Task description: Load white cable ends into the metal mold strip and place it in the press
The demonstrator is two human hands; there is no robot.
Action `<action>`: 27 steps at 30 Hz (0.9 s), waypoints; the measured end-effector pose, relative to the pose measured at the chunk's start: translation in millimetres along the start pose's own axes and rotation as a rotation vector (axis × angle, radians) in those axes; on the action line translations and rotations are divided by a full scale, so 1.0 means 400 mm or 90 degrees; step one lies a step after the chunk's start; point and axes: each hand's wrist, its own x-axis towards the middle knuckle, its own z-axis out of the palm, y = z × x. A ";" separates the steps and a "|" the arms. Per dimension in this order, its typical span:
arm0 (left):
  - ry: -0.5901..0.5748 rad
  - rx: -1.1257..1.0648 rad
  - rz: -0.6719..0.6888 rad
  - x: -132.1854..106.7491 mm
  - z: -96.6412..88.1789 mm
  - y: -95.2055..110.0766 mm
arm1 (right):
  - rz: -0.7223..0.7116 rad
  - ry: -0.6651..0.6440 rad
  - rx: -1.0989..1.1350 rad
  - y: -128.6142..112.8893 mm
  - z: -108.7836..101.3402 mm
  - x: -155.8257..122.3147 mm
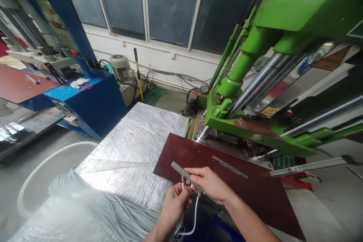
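Note:
My right hand (210, 183) is closed around a long grey metal bar (177, 166), held at a slant above the near edge of a brown board. Just below the bar, my left hand (174, 202) pinches a small metal-tipped cable end (183, 185) close to the bar's underside. From the bar a white cable (196, 215) curves down; my fingers partly hide where it joins. A second slotted metal bar (230, 167) lies on the brown board (187, 152), right of my hands. A thick bundle of grey cables (124, 210) lies to the left of my left hand.
A film-wrapped block (136, 132) stands left of the board. A green press (241, 121) with steel columns rises at the right. Further left are a blue machine (93, 102), red-handled scissors (85, 87), an electric motor (120, 67) and a yellow-black pole (138, 75).

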 end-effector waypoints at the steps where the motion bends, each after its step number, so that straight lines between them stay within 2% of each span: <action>1: 0.001 0.003 -0.001 -0.001 0.001 0.001 | 0.001 0.005 -0.005 -0.002 0.002 -0.001; 10: -0.007 0.000 0.007 -0.007 0.004 0.009 | -0.004 0.030 -0.049 -0.003 0.011 -0.001; 16: 0.004 -0.007 0.034 0.005 0.002 0.001 | -0.067 0.050 -0.126 0.002 0.011 0.002; 21: -0.004 -0.028 0.031 -0.001 -0.002 0.009 | -0.043 0.035 -0.075 -0.004 0.008 0.000; 27: -0.069 -0.108 0.003 -0.025 -0.019 0.033 | 0.011 0.005 -0.028 0.002 -0.016 -0.002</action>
